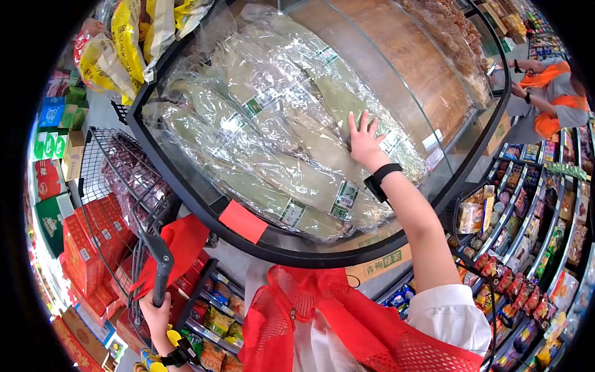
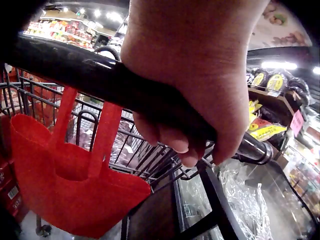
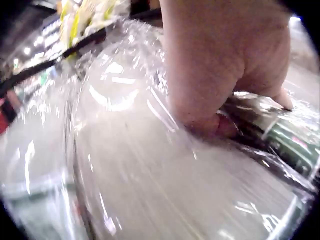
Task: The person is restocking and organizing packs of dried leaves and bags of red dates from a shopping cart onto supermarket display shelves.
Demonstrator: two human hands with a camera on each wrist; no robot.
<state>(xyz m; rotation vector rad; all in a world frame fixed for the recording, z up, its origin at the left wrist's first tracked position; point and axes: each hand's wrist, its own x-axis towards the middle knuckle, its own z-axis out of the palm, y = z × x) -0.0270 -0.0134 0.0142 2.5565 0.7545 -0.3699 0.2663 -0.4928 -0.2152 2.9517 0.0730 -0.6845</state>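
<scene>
Long pale-green items in clear plastic wrap (image 1: 316, 133), with green-and-white labels, lie side by side in a black-rimmed bin. My right hand (image 1: 367, 144) rests on the wrapped packs near the glass divider, fingers spread in the head view; up close in the right wrist view the hand (image 3: 225, 65) touches the plastic (image 3: 140, 165), its fingertips partly hidden. At the lower left my left hand (image 1: 156, 313) grips the black cart handle (image 1: 162, 279). In the left wrist view the fingers of that hand (image 2: 195, 100) curl round the bar (image 2: 100, 75), beside a hanging red bag (image 2: 75, 190).
The wire cart (image 1: 99, 167) holds purple packs, with red boxes (image 1: 93, 248) by it. A glass divider (image 1: 396, 80) separates off a brown section. Snack shelves (image 1: 533, 217) line the right, where a person in an orange vest (image 1: 551, 99) stands. Yellow bags (image 1: 127, 49) are at upper left.
</scene>
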